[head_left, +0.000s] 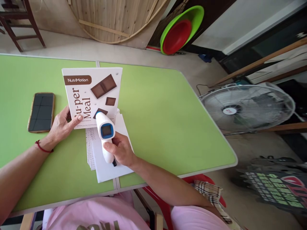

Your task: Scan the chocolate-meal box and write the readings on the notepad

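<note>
In my left hand (62,125) is a white NutriMotion box (83,95) with chocolate pieces printed on it; the thumb presses its lower left front and the other fingers go behind. The box stands up over the green table. My right hand (121,149) wraps round the grip of a white infrared thermometer (105,123) with a blue-rimmed dark screen. The thermometer's front end covers part of the box's lower right face; whether they touch I cannot tell. Beneath it lie white paper (105,174) and sheets with handwriting (90,153). A black pen-like tip (114,163) pokes out beside the grip.
A phone (42,111) lies face up on the green table (168,121), left of my left hand. Beyond the right edge stands a large fan (230,110). Red and green basins (177,35) lean by the wall. A red chair (163,204) is close to the near edge.
</note>
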{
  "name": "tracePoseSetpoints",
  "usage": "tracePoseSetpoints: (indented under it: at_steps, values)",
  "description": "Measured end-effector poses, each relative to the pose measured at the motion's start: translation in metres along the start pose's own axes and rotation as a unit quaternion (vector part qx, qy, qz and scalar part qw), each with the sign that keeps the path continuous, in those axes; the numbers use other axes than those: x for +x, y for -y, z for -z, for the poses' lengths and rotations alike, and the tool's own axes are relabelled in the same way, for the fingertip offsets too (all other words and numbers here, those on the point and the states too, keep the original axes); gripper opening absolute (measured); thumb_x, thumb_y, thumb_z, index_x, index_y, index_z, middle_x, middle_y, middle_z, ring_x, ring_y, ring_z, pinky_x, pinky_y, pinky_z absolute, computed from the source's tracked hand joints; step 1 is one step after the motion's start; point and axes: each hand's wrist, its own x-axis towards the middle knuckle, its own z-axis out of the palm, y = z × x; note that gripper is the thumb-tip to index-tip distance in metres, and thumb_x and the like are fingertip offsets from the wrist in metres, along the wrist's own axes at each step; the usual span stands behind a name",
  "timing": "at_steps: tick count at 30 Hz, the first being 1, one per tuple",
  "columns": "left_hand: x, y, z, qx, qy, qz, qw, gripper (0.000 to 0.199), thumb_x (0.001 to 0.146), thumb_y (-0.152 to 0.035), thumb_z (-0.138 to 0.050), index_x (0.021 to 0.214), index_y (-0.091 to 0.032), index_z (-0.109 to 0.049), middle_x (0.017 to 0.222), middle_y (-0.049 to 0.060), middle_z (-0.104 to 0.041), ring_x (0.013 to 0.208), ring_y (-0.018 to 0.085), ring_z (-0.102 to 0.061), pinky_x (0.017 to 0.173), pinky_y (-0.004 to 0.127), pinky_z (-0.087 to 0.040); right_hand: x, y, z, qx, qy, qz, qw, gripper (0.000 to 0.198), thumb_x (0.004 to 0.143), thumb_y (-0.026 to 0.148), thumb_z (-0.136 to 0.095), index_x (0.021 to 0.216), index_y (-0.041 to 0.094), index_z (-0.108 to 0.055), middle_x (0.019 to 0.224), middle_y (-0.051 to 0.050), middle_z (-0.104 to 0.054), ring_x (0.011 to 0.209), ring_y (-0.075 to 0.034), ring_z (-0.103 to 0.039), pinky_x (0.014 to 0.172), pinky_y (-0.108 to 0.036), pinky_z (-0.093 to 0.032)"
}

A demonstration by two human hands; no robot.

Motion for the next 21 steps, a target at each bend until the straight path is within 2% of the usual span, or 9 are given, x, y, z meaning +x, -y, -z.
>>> tracePoseSetpoints:
  at_steps: [5, 11, 21]
  values:
    - [0.0004, 0.0004, 0.0000, -0.003, 0.001, -0.012, 1.000, 0.060, 0.085, -0.072, -0.057, 0.103, -0.016, -0.063, 0.090, 0.008, -0.071, 0.071, 0.021, -0.060, 0.062, 0.030, -0.047, -0.0010, 0.0000, 0.0005, 0.007, 0.018, -0.006, 1.000, 0.043, 0.075, 0.061, -0.072, 0.079, 0.022, -0.054, 0.062, 0.005, -0.047, 0.054, -0.010, -0.041, 0.051, -0.026, -0.035]
    - [0.0002, -0.0012, 0.0008, -0.005, 0.011, -0.004, 1.000, 0.059, 0.085, -0.073, -0.057, 0.104, -0.017, -0.062, 0.094, 0.007, -0.072, 0.076, 0.022, -0.064, 0.064, 0.030, -0.050, -0.0021, -0.0014, 0.0021, -0.044, -0.002, 0.018, 0.999, 0.044, 0.078, 0.063, -0.066, 0.074, 0.021, -0.054, 0.063, 0.003, -0.047, 0.057, -0.011, -0.040, 0.053, -0.027, -0.035]
    - [0.0006, 0.0012, -0.0007, -0.009, 0.007, -0.019, 1.000, 0.056, 0.085, -0.071, -0.058, 0.103, -0.018, -0.062, 0.092, 0.007, -0.071, 0.075, 0.023, -0.064, 0.064, 0.031, -0.050, -0.0031, -0.0022, 0.0042, -0.041, -0.001, 0.016, 0.999, 0.045, 0.080, 0.065, -0.064, 0.075, 0.021, -0.058, 0.066, 0.002, -0.048, 0.060, -0.012, -0.040, 0.057, -0.029, -0.036]
